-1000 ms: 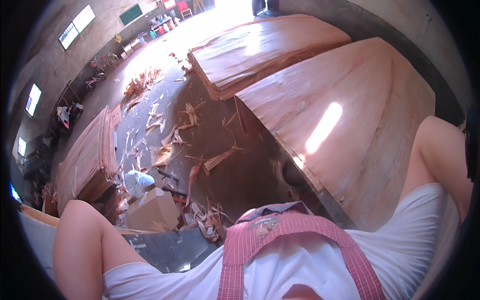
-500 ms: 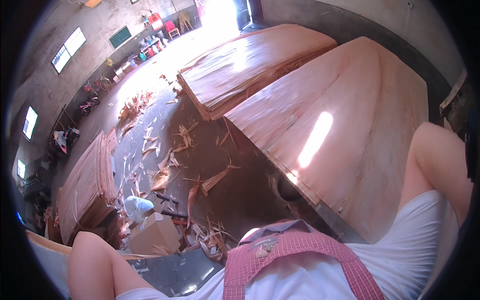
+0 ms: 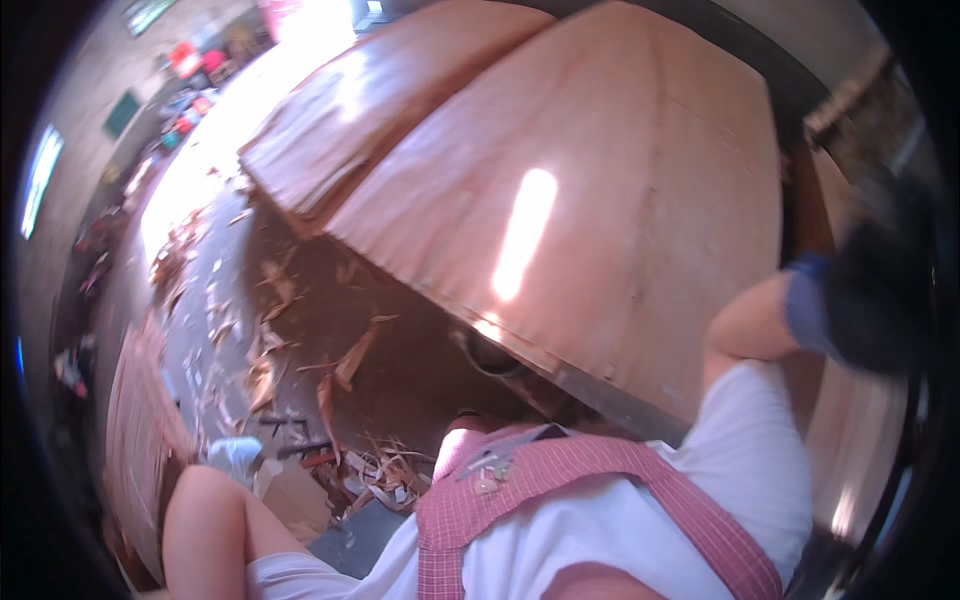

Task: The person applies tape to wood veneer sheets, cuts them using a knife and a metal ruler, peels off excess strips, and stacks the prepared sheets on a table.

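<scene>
A large, thin reddish-brown wood veneer sheet (image 3: 600, 230) lies across a raised support in front of me, with a bright streak of light on it. My right arm is bent out to the right, beyond the sheet's near right corner. My right hand (image 3: 880, 285), in a dark glove with a blue cuff, is raised there and smeared by motion. Its fingers cannot be made out, nor anything in them. At the lower left only my left elbow and upper arm show; my left hand is outside the picture.
A second stack of veneer (image 3: 390, 105) stands beyond the sheet. At left is another stack of sheets (image 3: 140, 420). Torn veneer scraps (image 3: 265, 375) litter the floor, near a cardboard box (image 3: 290, 495) and a pale blue bundle (image 3: 235, 452). More boards (image 3: 855, 450) stand at the right.
The view has swung to the right and tilted, so the veneer sheets sit farther left and higher. My gloved right hand has come into view at the right edge.
</scene>
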### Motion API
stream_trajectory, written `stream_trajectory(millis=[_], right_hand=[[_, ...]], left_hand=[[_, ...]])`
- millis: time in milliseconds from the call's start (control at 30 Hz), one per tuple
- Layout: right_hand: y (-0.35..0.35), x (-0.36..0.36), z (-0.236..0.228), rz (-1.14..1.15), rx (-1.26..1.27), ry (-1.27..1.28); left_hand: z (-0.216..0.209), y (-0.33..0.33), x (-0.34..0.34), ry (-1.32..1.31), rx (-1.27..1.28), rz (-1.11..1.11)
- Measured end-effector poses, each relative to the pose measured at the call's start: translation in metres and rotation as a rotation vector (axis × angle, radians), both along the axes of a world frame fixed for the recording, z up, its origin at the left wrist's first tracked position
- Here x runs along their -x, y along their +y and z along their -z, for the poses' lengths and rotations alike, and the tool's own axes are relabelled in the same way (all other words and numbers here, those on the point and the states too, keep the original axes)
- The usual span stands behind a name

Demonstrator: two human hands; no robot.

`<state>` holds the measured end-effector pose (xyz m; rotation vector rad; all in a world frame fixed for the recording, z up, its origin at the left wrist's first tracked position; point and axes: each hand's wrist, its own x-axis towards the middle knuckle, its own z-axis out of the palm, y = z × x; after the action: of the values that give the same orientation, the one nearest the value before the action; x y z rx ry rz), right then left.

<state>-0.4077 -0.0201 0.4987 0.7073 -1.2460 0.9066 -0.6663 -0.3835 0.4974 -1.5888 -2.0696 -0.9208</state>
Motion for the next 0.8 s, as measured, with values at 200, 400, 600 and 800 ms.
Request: stream_trajectory(millis=[200, 400, 600, 800], right_hand=[[0.067, 0.047, 0.262, 0.570, 0.407, -0.871], [0.002, -0.013, 0.417, 1.514, 0.266, -1.876], [-0.039, -0.067, 0.462, 1.390, 0.734, -1.968], [-0.044, -0.064, 0.462, 1.220, 0.858, -1.874]], left_hand=[[0.087, 0.064, 0.060, -0.440, -0.473, 0.118], [0.318, 0.202, 0.145, -0.576, 0.129, -0.076], [0.459, 0.248, 0.092, -0.330, 0.976, -0.450], [0.477, 0.239, 0.075, -0.266, 0.821, -0.492]])
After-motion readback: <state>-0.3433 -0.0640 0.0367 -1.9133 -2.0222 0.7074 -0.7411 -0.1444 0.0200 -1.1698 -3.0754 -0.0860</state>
